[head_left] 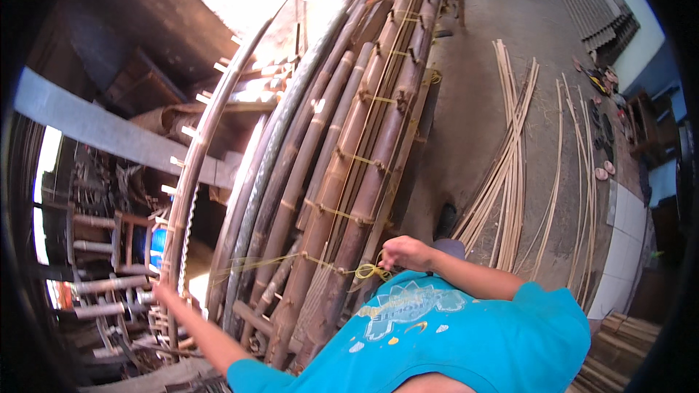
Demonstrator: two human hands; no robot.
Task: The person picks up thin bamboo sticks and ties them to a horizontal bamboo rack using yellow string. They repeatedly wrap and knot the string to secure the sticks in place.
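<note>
Long brown bamboo poles lie side by side before me, crossed at intervals by yellow cord lashings over short pegs. My right hand is closed at the near pole's edge, fingers pinched on yellow cord. Beside those fingers hangs a small looped bundle of the yellow cord. Thin strands of it run left across the poles. My left arm reaches far out to the left; the left hand is smeared by motion, close to a bent pole with pale pegs. Whether that hand holds anything is unclear.
Thin split bamboo strips lie crossed on the floor at right. Corrugated sheets lean at the far right wall, with sandals nearer. Wooden frames and a blue container stand at left, below a pale beam.
</note>
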